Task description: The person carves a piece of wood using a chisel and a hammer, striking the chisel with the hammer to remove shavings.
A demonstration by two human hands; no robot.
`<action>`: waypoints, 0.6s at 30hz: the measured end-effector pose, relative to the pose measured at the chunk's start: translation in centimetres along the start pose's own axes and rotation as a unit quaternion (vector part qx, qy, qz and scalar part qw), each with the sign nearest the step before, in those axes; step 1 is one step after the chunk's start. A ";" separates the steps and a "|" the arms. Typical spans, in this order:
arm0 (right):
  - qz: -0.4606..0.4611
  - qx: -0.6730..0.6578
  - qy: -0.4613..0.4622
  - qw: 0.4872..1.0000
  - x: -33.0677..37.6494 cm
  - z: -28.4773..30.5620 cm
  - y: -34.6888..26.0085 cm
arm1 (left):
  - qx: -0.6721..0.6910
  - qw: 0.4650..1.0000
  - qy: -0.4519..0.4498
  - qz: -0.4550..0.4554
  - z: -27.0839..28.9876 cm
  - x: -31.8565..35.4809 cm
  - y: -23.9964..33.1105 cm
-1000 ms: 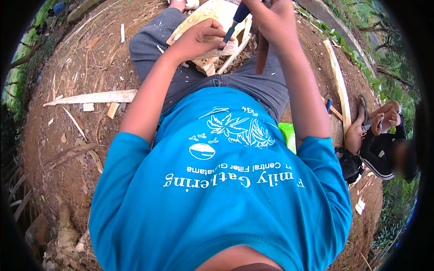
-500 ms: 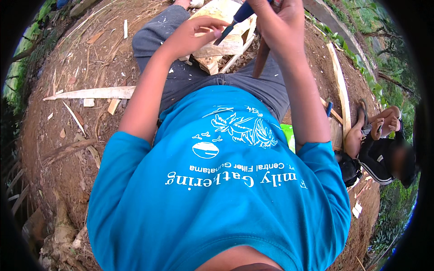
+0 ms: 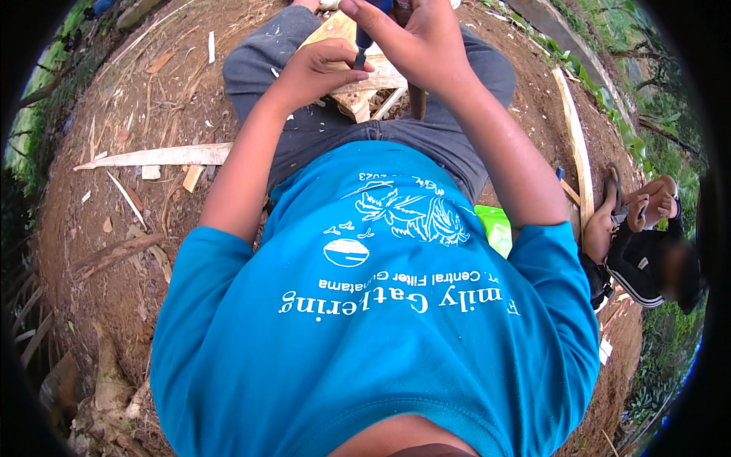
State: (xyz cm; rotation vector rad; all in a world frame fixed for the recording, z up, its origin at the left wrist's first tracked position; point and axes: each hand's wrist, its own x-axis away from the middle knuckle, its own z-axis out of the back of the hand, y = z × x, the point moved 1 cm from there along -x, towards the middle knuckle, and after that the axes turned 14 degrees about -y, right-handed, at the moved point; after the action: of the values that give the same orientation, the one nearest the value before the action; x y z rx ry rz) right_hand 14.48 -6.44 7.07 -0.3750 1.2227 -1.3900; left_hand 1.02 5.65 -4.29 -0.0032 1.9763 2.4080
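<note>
Brown soil [image 3: 70, 286] is strewn with pale shavings. At left, a long tapering wood sliver [image 3: 164, 156] lies above two small offcuts, with a weathered stick [image 3: 118, 257] farther down. At right are a long pale strip [image 3: 576, 141], a bright green packet [image 3: 496, 228] and a seated person in black [image 3: 633, 259], with green foliage [image 3: 662, 358] beyond.

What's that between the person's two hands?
In the head view, a blue-handled tool shows between the left hand and right hand, with pale wood behind it.
</note>
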 end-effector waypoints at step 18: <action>0.007 -0.088 -0.033 0.996 -0.2 -0.5 0.8 | 0.009 1.000 -0.002 -0.007 0.4 -0.2 -1.0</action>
State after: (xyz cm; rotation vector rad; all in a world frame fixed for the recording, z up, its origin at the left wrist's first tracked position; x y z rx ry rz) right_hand 14.50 -5.87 6.31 -0.5303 1.2944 -1.2518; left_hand 1.25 6.20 -5.19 -0.0124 1.9906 2.3796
